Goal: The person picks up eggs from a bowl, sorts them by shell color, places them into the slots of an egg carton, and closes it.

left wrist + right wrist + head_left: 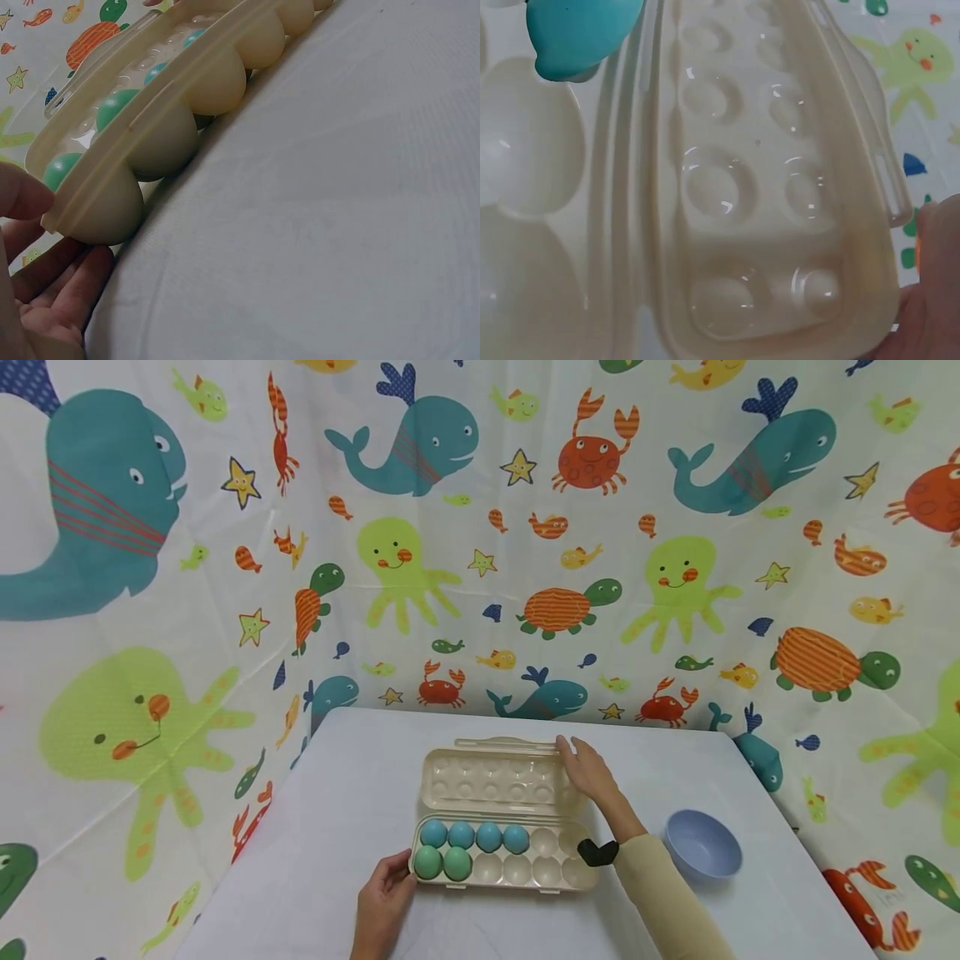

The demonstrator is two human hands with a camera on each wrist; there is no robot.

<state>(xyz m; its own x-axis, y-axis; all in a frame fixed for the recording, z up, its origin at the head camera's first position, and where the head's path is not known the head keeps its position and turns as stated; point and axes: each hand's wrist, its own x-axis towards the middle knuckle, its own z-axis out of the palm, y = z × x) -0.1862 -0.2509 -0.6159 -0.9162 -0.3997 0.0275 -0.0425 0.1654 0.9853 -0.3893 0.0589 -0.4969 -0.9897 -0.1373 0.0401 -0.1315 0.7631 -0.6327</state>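
A beige plastic egg carton [517, 868] lies unfolded on the table, its lid [491, 781] laid back on the far side. Several blue eggs [489, 837] sit at the left of its back row. Two green eggs [457, 863] fill the left end of the front row; the other cups hold nothing. At the carton's left end, my left hand [384, 902] pinches the rim, thumb above and fingers [86, 281] underneath. My right hand [588, 772] grips the far right corner of the lid; in the right wrist view the lid edge partly hides its fingers.
Right of the carton, near my right forearm, stands a blue-purple bowl [703, 843]. A white cloth [300, 877] covers the table. Behind and at both sides hangs a curtain [480, 560] printed with sea animals.
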